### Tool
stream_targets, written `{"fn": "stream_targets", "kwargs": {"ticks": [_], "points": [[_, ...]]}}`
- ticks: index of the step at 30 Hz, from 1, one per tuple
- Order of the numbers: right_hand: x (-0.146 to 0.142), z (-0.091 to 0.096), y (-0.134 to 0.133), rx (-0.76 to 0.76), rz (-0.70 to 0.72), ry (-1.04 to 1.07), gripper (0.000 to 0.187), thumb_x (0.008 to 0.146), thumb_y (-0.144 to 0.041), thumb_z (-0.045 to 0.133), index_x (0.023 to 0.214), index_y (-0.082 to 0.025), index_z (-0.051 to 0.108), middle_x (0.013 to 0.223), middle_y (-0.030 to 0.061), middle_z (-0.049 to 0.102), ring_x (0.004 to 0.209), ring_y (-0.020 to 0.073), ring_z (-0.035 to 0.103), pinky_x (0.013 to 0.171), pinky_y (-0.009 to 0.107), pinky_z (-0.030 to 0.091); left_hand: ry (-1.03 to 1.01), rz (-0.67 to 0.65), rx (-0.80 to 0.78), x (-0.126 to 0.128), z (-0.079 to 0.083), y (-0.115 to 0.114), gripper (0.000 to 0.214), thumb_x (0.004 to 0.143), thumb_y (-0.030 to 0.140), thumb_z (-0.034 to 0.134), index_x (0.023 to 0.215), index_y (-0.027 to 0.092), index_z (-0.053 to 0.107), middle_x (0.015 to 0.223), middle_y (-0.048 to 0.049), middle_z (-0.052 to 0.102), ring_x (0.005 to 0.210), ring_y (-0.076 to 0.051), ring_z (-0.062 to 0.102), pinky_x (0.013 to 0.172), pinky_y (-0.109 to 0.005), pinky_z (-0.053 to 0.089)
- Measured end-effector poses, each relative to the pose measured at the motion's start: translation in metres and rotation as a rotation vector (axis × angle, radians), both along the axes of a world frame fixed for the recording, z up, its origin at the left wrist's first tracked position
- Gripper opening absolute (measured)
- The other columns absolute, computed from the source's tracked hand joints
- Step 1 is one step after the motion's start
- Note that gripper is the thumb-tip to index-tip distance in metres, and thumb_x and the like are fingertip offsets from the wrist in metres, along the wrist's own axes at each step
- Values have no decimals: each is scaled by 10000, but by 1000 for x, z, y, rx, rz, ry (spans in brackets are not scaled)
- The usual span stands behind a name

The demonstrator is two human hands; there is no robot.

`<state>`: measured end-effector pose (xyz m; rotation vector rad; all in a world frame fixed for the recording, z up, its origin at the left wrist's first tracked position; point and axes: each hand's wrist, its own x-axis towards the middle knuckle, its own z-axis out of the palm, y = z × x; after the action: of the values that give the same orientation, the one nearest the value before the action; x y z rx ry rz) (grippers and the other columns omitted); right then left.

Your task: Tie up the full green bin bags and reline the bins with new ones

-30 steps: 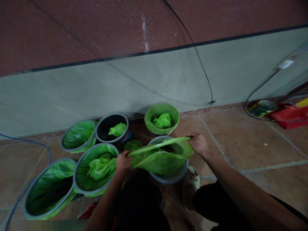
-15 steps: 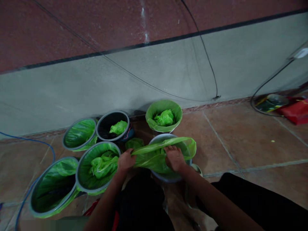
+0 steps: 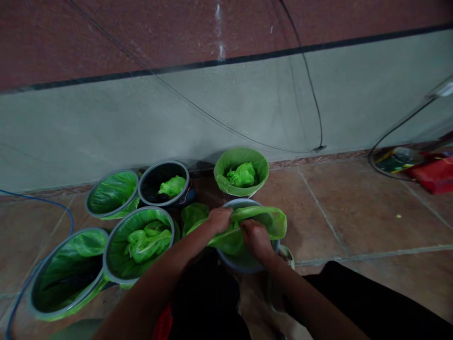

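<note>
A green plastic bag is stretched over a pale bin in front of my legs, its edge gathered between my hands. My left hand grips the bag's edge above the bin's back left. Close beside it, my right hand is closed on the same edge over the bin's middle. Part of the bag trails to the left of the bin, partly hidden by my left forearm. Behind stands a bin lined in green, with a crumpled green bag in it.
Several bins stand at the left, including a dark bin holding a crumpled bag and a grey-rimmed bin with a green liner. A blue cable runs along the floor. Red items and a tin lie right, against the wall.
My left hand has moved right along the bag's edge, close to my right hand. The bag's edge is now bunched between them. The view has shifted slightly.
</note>
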<state>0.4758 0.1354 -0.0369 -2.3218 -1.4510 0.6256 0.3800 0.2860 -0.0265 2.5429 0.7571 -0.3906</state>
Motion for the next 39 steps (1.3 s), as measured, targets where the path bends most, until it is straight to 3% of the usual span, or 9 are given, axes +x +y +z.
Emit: {"fn": "stream_targets", "kwargs": {"ticks": [4, 8, 11, 17, 21, 25, 29, 34, 39], "points": [[4, 7, 8, 82, 11, -17, 289, 933, -133, 425, 1070, -187, 673, 1069, 85, 727, 1003, 237, 655, 938, 324, 437, -54, 8, -2, -4, -14, -3, 256, 877, 162, 517, 1011, 181, 734, 1017, -109, 740, 1052, -266, 674, 965, -345, 476], [2, 10, 21, 46, 26, -58, 396, 939, -151, 421, 1286, -161, 611, 1107, 116, 733, 990, 253, 670, 903, 320, 448, -128, 44, 5, -5, -9, -3, 238, 895, 184, 511, 1020, 194, 713, 1016, -82, 729, 1043, -232, 661, 971, -319, 472], [1, 10, 30, -30, -43, -97, 430, 947, -185, 424, 1346, -178, 584, 1032, 103, 752, 906, 243, 688, 827, 306, 461, -168, 21, 17, -4, -4, -4, 221, 894, 168, 511, 1016, 197, 693, 1039, -76, 718, 1048, -217, 651, 973, -307, 470], [6, 9, 29, -3, -80, -75, 323, 977, -264, 419, 1069, -220, 726, 1033, 54, 753, 912, 202, 674, 803, 262, 448, -246, 20, 9, -6, 0, -7, 171, 905, 218, 537, 974, 194, 691, 1000, -65, 704, 983, -201, 652, 921, -290, 482], [9, 11, 21, 143, -93, -18, 336, 964, -266, 427, 1087, -236, 738, 1054, 42, 744, 934, 196, 665, 856, 271, 459, -264, 30, -3, -8, 4, -8, 187, 873, 172, 553, 983, 161, 703, 997, -87, 700, 959, -211, 648, 894, -297, 482], [13, 18, 16, 288, -79, 13, 299, 942, -288, 463, 972, -225, 754, 1025, 55, 734, 926, 207, 660, 898, 295, 465, -230, 53, 3, -8, 6, -7, 208, 861, 164, 550, 985, 159, 717, 1012, -107, 705, 983, -237, 653, 918, -323, 483], [20, 24, 15, 284, -94, 37, 240, 891, -238, 501, 899, -199, 737, 985, 68, 731, 934, 219, 657, 895, 303, 471, -172, 119, 45, -11, 4, -5, 253, 838, 137, 561, 1041, 168, 709, 1064, -105, 708, 1020, -240, 659, 940, -327, 486], [25, 26, 11, 308, -141, 97, 238, 883, -255, 494, 889, -193, 723, 959, 80, 729, 924, 221, 659, 890, 310, 483, -189, 138, -12, -14, 2, -9, 269, 825, 144, 586, 1050, 205, 719, 1076, -71, 725, 1050, -219, 662, 955, -309, 488], [25, 54, 8, 549, -227, 200, 224, 877, -302, 530, 896, -206, 732, 963, 78, 715, 944, 216, 649, 923, 334, 488, -245, 93, -139, -15, 18, -5, 281, 843, 211, 621, 1103, 179, 722, 1110, -88, 726, 1069, -238, 660, 991, -348, 490]]}}
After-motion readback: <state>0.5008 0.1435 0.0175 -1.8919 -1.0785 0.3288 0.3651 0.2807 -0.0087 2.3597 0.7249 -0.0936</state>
